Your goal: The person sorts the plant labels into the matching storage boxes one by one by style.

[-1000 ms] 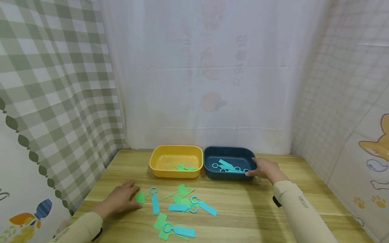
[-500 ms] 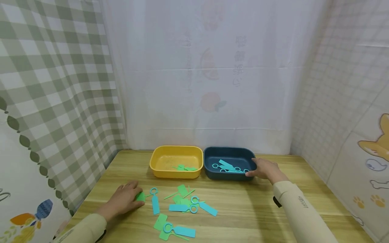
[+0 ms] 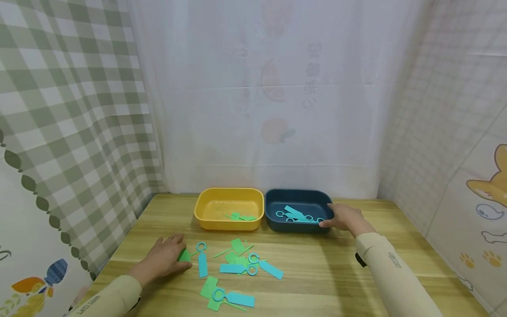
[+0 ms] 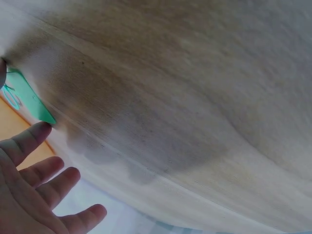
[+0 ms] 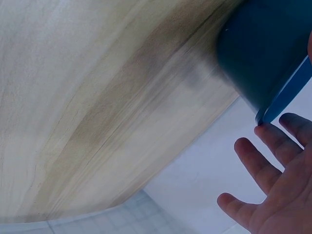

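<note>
My left hand [image 3: 165, 257] is low over the table at the left, holding a light green tag [image 3: 184, 256] between thumb and index finger. In the left wrist view the tag [image 4: 30, 100] spans from thumb to index fingertip; the other fingers are spread. Just right of it lies a blue ring-ended tag [image 3: 202, 264]. More blue tags [image 3: 233, 269] and green tags [image 3: 209, 287] overlap to the right and nearer me. My right hand [image 3: 347, 218] rests at the right side of the navy bin [image 3: 299, 226], fingers fairly straight, touching its rim.
A yellow bin [image 3: 229, 225] stands beside the navy one, with a few green tags [image 3: 243, 217] inside. Blue tags [image 3: 296, 214] lie in the navy bin. A white curtain [image 3: 222, 132] hangs behind the wooden table [image 3: 301, 264]; checked cloth [image 3: 75, 88] hangs at the left.
My left hand has moved slightly right; its thumb and index finger have come onto the green tag, which now looks tilted. The right hand stays at the navy bin.
</note>
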Tool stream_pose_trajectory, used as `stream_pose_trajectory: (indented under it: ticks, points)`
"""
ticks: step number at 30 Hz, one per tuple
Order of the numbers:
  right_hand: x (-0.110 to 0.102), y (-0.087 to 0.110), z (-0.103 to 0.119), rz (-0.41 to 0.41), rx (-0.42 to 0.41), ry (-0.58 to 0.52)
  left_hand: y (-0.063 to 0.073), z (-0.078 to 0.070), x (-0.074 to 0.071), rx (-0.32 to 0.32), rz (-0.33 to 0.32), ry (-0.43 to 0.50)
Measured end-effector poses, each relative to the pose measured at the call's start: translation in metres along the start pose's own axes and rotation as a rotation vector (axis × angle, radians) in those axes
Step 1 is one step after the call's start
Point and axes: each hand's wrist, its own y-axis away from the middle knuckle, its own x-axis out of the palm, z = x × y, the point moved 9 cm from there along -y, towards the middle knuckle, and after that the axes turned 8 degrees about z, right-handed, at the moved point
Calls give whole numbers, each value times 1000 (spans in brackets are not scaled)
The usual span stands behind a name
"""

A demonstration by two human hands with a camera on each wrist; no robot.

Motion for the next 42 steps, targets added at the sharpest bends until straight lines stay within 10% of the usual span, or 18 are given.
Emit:
stream_pose_trajectory:
  ticks: [12, 24, 42]
  points:
    - [1, -2, -1, 10, 8, 8, -1, -14, -5, 66, -37, -91]
    - [0, 2, 2, 11, 4, -1, -5, -26, -28, 158, -106, -384]
    - [-1, 1, 1, 22, 8, 13, -7, -2, -63, 111, -124, -429]
